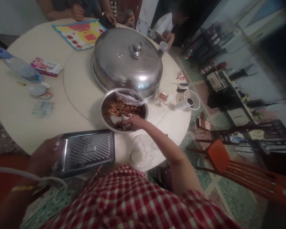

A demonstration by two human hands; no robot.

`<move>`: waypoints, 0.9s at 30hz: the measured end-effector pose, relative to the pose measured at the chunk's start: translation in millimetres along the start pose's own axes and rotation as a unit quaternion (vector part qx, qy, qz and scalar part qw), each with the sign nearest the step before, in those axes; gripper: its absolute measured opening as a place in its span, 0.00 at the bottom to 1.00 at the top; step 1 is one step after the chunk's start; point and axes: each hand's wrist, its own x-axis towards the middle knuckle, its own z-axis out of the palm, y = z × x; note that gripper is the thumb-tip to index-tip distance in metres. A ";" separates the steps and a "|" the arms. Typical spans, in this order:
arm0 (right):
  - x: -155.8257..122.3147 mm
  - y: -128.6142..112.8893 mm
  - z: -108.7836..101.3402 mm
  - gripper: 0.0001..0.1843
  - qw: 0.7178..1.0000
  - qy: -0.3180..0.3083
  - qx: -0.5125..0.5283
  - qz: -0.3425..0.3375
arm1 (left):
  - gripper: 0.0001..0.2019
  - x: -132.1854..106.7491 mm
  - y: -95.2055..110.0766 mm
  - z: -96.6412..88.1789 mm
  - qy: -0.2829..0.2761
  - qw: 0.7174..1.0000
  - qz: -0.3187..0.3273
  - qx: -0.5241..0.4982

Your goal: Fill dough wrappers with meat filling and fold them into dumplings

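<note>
While down in the bowl with one hand, over at the tray with the other

Looking down: right hand (135,122) inside the steel bowl (105,115), fingers bunched in the near part of the chopped reddish mix (121,108). Some kind of grip there, but can't tell on what, with pale stuff right by the fingertips. Most of the mix just beyond the grip and a bit left. Clear film (130,98) draped across the far side of the bowl.

Left hand (47,151) way blurrier, at the left end of the dark ridged tray (91,140). Can't tell whether clamped on or just resting. Tray's long axis roughly side to side, right end just beside the bowl. So: right hand nearer the mix, left nearer the tray.

All on a round pale bench (14,101). Big domed steel lid (122,60) right behind the bowl, white plastic bag (139,152) on the near side, small packet (162,98) to the right, red scissors (180,75) farther out. Printed sheet (83,33) at the far edge, another person's hand (77,12) close by. Off right, an orange-red chair (218,156) on tiled floor (238,187).
</note>
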 end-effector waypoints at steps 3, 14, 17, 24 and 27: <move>7.8 -5.3 -1.5 0.24 0.999 -0.019 -0.015 -0.036 | 0.29 24.3 45.9 14.8 0.032 0.996 0.085 -0.019; 14.2 -2.6 -5.9 0.18 0.986 0.143 -0.087 -0.005 | 0.27 61.5 108.5 63.7 0.085 0.969 0.206 -0.105; 14.7 1.2 -2.7 0.13 0.982 0.175 -0.067 -0.002 | 0.28 63.4 105.0 62.6 0.078 0.970 0.200 -0.113; -14.3 -4.1 -8.0 0.17 0.974 0.224 -0.008 0.032 | 0.30 59.9 107.1 57.2 0.033 0.974 0.164 -0.150; -15.7 -7.4 -12.1 0.19 0.968 0.246 0.008 0.043 | 0.34 60.0 108.2 57.4 0.008 0.976 0.131 -0.175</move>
